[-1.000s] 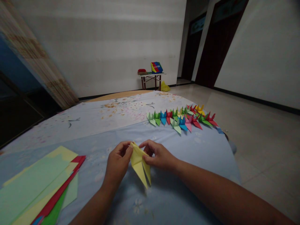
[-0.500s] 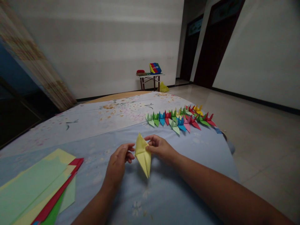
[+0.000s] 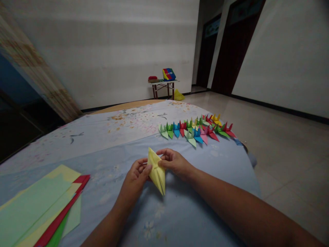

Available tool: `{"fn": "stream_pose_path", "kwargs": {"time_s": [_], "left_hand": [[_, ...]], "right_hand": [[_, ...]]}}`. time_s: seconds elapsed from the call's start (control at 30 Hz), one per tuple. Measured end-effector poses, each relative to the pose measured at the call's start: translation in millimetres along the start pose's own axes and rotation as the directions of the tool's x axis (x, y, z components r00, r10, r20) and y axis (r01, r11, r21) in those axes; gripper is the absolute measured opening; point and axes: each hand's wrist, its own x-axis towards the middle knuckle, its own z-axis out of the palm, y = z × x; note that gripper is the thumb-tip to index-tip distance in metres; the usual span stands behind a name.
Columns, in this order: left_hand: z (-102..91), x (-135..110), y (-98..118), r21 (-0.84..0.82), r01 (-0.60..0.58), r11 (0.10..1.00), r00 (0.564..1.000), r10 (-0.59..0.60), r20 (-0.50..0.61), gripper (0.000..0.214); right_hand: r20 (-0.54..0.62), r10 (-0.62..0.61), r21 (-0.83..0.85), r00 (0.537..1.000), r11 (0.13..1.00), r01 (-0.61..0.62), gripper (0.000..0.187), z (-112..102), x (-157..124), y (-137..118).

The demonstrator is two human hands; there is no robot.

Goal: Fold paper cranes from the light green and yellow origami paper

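A yellow folded origami paper (image 3: 157, 175), shaped like a long diamond with a slit in its lower half, is held up over the blue cloth. My left hand (image 3: 137, 175) pinches its left edge, thumb in front. On the other side my right hand (image 3: 174, 163) grips the right edge between thumb and fingers; some fingertips are hidden behind the paper. Beyond the hands, to the right, stand several folded paper cranes (image 3: 190, 139) in green, blue, red, pink and yellow.
Loose sheets of coloured paper (image 3: 38, 199) lie at the left, with a red folded strip on top. A flowered tablecloth (image 3: 133, 120) covers the round table. Against the far wall, a small stand (image 3: 164, 84) carries a colourful box (image 3: 169, 74).
My left hand has moved right and closed on the paper's left edge; before, its fingers were apart from it. The paper has tilted slightly. My right hand keeps its hold.
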Motion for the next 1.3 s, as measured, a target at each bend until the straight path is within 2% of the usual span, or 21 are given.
{"fn": "stream_pose_path", "kwargs": {"time_s": [0.2,0.63,1.3], "left_hand": [[1.7,-2.2,1.2,0.016,0.008,1.0,0.999,-0.007,-0.039,0.052],[-1.1,-0.1,-1.5,0.015,0.028,1.0,0.999,-0.027,-0.039,0.05],[-6.3,1.2,-7.1,0.078,0.071,0.994,0.997,-0.068,-0.029,0.054]], "right_hand": [[0.041,0.021,0.019,0.999,1.0,-0.022,0.048,1.9,-1.0,1.7],[0.047,-0.051,-0.104,0.998,0.993,0.056,0.042,3.3,-0.5,8.6],[0.082,-0.022,-0.154,0.996,0.987,0.035,0.04,4.0,-1.2,7.5]]}}
